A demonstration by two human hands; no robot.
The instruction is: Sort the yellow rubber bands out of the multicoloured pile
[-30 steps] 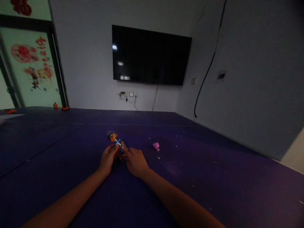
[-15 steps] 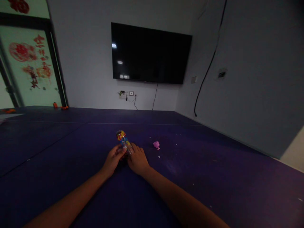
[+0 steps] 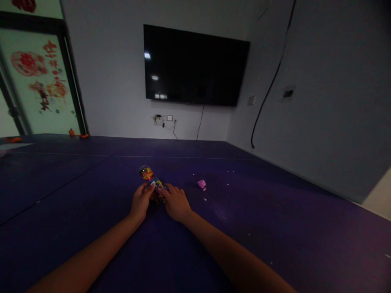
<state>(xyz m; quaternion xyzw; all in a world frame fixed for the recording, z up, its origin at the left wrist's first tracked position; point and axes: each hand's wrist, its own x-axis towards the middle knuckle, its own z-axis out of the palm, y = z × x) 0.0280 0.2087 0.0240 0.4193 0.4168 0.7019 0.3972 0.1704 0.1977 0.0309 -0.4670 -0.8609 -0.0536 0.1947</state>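
Observation:
A clear plastic tube (image 3: 147, 173) with a rounded end and bright red, yellow and blue print slants up and to the left above the floor. My left hand (image 3: 141, 202) is closed on its side, the thumb pressing near a white patch. At the lower end, my right hand (image 3: 177, 203) has its fingers closed around the tube. Small colourful shapes show between the hands, too dark to make out. To the right of my right hand lies a small pink plastic piece (image 3: 201, 184), touched by neither hand.
Dark purple matting (image 3: 91, 183) covers the floor, with several small white scraps on it. A television (image 3: 195, 65) hangs on the far wall above sockets and cables. A black cable (image 3: 269, 89) hangs down the right wall. Orange objects (image 3: 84, 136) lie by the glass door (image 3: 39, 81).
The tube's rounded end has swung left and slightly up, with the tube tilting further over. My left hand has shifted a little left; the right hand has barely moved.

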